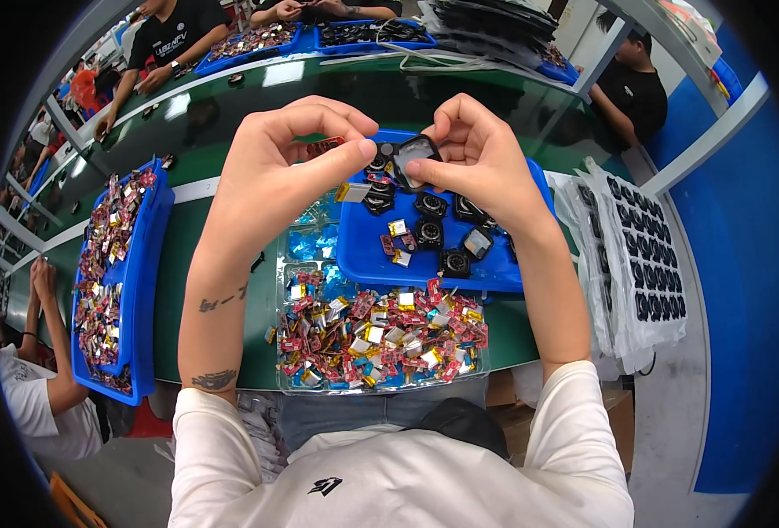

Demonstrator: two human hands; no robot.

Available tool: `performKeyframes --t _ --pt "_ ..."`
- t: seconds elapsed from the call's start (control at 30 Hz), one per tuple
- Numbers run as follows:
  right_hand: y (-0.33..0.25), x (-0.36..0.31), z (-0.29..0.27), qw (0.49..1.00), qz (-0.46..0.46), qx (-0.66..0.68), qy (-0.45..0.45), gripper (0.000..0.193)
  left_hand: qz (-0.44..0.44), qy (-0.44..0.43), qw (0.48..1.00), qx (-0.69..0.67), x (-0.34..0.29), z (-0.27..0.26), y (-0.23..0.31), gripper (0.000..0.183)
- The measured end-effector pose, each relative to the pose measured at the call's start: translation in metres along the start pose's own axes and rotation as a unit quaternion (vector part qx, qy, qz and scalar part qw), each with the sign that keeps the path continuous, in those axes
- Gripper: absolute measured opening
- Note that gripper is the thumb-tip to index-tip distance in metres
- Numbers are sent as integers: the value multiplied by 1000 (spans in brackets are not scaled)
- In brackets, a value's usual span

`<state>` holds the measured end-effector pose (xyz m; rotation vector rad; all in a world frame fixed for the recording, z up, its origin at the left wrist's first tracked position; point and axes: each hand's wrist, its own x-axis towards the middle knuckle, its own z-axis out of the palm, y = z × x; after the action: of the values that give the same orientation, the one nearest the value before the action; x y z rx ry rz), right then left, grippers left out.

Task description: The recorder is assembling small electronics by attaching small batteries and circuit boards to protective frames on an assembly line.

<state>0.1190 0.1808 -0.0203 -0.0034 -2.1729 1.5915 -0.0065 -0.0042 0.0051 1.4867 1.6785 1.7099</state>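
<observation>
Above the blue tray, my left hand pinches a small red circuit board between thumb and fingers. A silver and yellow battery hangs just below that thumb, seemingly joined to the board. My right hand grips a black square watch case, its thumb on the pale inner face. The two hands are apart, at one height. Several black watch cases and a few boards with batteries lie in the blue tray. Nearer me, a clear plastic tray is heaped with red boards and batteries.
On my left stands a long blue bin full of boards. White foam trays of black parts are stacked at right. Across the green table are more blue bins and co-workers. A grey metal post rises at right.
</observation>
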Motion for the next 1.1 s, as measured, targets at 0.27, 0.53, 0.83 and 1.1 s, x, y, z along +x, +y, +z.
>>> performKeyframes --t 0.27,0.53,0.83,1.1 --pt "-1 1 9 996 -30 60 58 29 3 4 999 35 0 5 -4 7" --pt "-11 -7 22 998 27 47 37 22 47 24 991 121 1 12 -9 13" --pt "-10 -12 28 1000 -8 15 14 23 33 24 987 158 0 17 -10 15" --pt "-9 -12 32 999 -23 24 14 23 -9 22 995 94 -1 16 -14 15"
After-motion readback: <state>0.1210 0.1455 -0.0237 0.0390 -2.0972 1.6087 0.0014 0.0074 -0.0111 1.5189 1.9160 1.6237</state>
